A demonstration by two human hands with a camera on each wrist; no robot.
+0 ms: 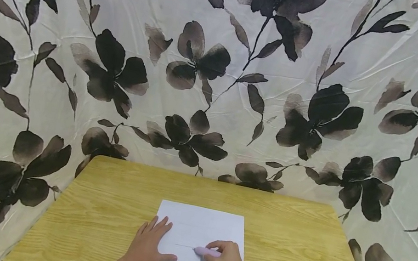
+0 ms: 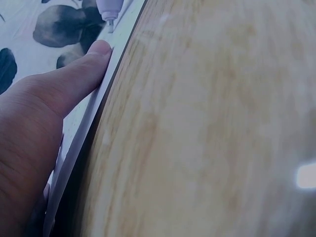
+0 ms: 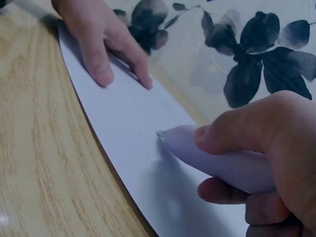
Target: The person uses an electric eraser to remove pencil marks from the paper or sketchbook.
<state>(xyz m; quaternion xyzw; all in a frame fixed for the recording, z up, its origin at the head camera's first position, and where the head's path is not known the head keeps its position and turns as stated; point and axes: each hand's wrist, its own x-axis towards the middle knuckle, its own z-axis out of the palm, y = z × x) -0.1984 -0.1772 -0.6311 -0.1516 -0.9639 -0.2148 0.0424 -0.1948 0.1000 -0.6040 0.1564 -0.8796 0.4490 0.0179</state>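
A white sheet of paper [image 1: 201, 222] lies on the table, bearing a thin dark line [image 1: 184, 246]. Spread over its left edge, my left hand [image 1: 148, 246] presses the sheet with fingers straight and thumb pointing inward; the left wrist view shows that thumb [image 2: 84, 66] along the paper's near edge. In my right hand [image 1: 226, 259], a thick lavender pen [image 1: 206, 252] with a fine metal tip is pinched between thumb and fingers. The right wrist view has the pen [image 3: 217, 158] leaning low, its tip at the paper's surface. That tip meets the right end of the line.
The yellow wood-grain table [image 1: 297, 248] extends around the sheet on all sides. Behind and beside it hangs a white cloth [image 1: 240, 94] printed with dark flowers. A bright light reflection shows on the table's near part.
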